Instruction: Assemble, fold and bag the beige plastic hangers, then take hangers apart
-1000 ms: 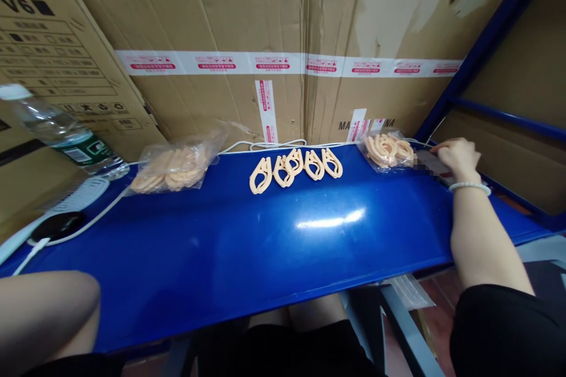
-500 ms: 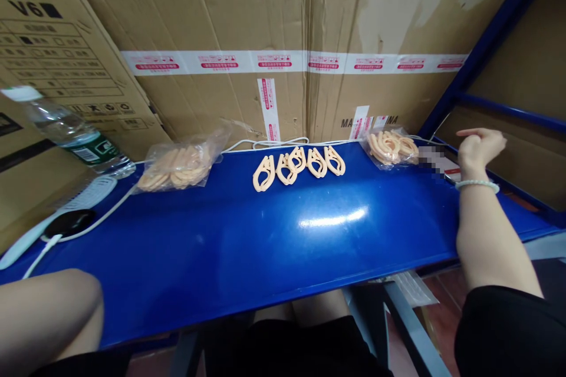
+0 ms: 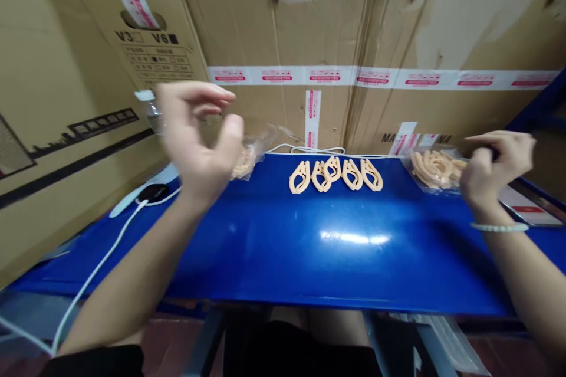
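Observation:
My left hand is raised over the left part of the blue table, in front of a clear plastic bag of beige pieces. Its fingers are bent, with the thumb apart and nothing visible between them. On the right, my right hand hovers beside a second clear bag of beige pieces, fingers loosely curled and the index finger pointing left; I see nothing held. Several beige loop-shaped pieces, like folded travel hangers, lie in a row at the table's back middle, two of them overlapping.
Large cardboard boxes stand behind the blue table. At left are a water bottle partly behind my hand, a pale hairbrush and a black round device with a white cable. A phone-like slab lies right.
My view has turned left. My left hand has risen into view over the left bag, and my right hand has come nearer the right bag. The hanger-like pieces stay in their row.

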`<control>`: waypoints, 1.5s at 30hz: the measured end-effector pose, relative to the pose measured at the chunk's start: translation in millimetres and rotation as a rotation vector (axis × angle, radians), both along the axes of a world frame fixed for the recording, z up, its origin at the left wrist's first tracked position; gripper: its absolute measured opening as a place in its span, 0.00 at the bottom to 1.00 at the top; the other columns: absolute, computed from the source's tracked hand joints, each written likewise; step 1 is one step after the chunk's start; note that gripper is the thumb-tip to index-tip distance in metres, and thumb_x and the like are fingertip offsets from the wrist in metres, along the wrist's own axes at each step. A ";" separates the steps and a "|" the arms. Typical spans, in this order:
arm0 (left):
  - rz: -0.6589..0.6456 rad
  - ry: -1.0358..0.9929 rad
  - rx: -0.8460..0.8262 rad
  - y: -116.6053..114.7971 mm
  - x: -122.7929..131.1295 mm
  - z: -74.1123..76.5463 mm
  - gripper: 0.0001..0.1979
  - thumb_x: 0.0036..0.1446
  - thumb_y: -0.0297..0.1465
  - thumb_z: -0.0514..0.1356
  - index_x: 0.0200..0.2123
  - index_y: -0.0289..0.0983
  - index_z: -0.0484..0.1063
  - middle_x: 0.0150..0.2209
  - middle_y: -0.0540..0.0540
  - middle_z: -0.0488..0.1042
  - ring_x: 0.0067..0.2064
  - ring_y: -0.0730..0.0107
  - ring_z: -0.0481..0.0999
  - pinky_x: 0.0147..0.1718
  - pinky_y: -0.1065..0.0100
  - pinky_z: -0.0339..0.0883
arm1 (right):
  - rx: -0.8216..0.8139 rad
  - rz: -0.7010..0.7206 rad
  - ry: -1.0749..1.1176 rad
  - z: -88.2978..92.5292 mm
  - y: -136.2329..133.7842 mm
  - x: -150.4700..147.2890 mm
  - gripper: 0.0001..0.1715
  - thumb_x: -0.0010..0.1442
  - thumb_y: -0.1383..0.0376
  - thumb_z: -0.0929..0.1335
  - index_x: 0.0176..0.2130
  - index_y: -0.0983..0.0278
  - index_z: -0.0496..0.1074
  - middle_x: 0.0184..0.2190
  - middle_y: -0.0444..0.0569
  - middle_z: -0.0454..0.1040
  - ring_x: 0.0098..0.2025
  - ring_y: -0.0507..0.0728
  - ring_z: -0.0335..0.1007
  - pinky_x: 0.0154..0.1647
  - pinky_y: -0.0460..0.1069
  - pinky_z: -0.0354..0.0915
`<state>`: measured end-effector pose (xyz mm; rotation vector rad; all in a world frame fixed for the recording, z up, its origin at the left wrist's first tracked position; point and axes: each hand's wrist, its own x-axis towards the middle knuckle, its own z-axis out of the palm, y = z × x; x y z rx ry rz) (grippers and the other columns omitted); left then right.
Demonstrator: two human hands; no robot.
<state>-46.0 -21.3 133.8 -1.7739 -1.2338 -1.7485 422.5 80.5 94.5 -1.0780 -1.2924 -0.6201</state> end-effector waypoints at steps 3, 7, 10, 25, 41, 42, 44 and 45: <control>0.196 0.033 -0.092 37.5 -11.0 -24.0 0.25 0.53 0.34 0.67 0.52 0.34 0.65 0.51 0.38 0.70 0.51 0.56 0.72 0.53 0.53 0.68 | -0.454 0.447 -0.175 -17.4 -23.4 -71.0 0.12 0.54 0.69 0.63 0.35 0.64 0.76 0.35 0.54 0.76 0.43 0.63 0.71 0.48 0.58 0.66; 0.345 0.186 -0.460 73.3 -22.0 -68.5 0.36 0.46 0.44 0.71 0.54 0.34 0.64 0.58 0.32 0.70 0.59 0.39 0.68 0.58 0.45 0.62 | -0.641 0.712 -0.397 -44.5 -51.2 -128.9 0.12 0.56 0.69 0.64 0.37 0.60 0.77 0.38 0.48 0.80 0.41 0.60 0.76 0.45 0.55 0.71; 0.346 0.298 -0.510 79.4 -26.4 -89.3 0.24 0.54 0.36 0.66 0.52 0.35 0.68 0.56 0.35 0.73 0.59 0.42 0.69 0.58 0.47 0.62 | -0.593 0.768 -0.558 -55.5 -62.8 -140.0 0.13 0.60 0.70 0.63 0.41 0.59 0.75 0.42 0.50 0.78 0.47 0.62 0.74 0.51 0.60 0.68; 0.148 0.513 -0.216 63.1 -12.8 -93.0 0.12 0.65 0.23 0.52 0.34 0.37 0.73 0.39 0.41 0.81 0.43 0.60 0.79 0.45 0.59 0.72 | -0.557 0.716 -0.412 -51.3 -51.6 -117.3 0.12 0.64 0.68 0.64 0.41 0.56 0.76 0.41 0.48 0.79 0.45 0.61 0.75 0.52 0.59 0.69; -0.738 0.880 0.006 -3.3 57.0 -100.2 0.08 0.57 0.31 0.56 0.27 0.37 0.70 0.33 0.44 0.81 0.34 0.64 0.79 0.37 0.60 0.75 | -0.714 0.533 -0.249 -43.8 -5.9 -58.7 0.17 0.61 0.66 0.63 0.47 0.59 0.75 0.46 0.52 0.79 0.49 0.64 0.76 0.52 0.61 0.73; -0.738 0.879 0.014 -9.1 61.4 -100.6 0.09 0.57 0.33 0.55 0.28 0.37 0.71 0.33 0.43 0.81 0.34 0.63 0.79 0.37 0.60 0.75 | -0.719 0.506 -0.367 -42.5 1.7 -53.7 0.21 0.59 0.69 0.62 0.50 0.60 0.74 0.48 0.53 0.79 0.51 0.65 0.75 0.55 0.62 0.72; -0.711 0.855 0.064 -23.5 71.9 -101.8 0.11 0.60 0.35 0.55 0.32 0.35 0.74 0.35 0.42 0.82 0.36 0.61 0.79 0.38 0.58 0.75 | -0.742 0.453 -0.616 -39.8 19.9 -45.9 0.32 0.54 0.75 0.62 0.56 0.62 0.73 0.54 0.55 0.76 0.58 0.66 0.71 0.60 0.65 0.67; -0.709 0.842 0.093 -31.5 77.4 -102.7 0.13 0.61 0.36 0.55 0.35 0.34 0.75 0.38 0.40 0.82 0.38 0.60 0.80 0.40 0.58 0.75 | -0.774 0.443 -0.717 -38.9 30.0 -43.6 0.37 0.52 0.77 0.61 0.59 0.63 0.71 0.58 0.56 0.74 0.61 0.67 0.67 0.63 0.66 0.64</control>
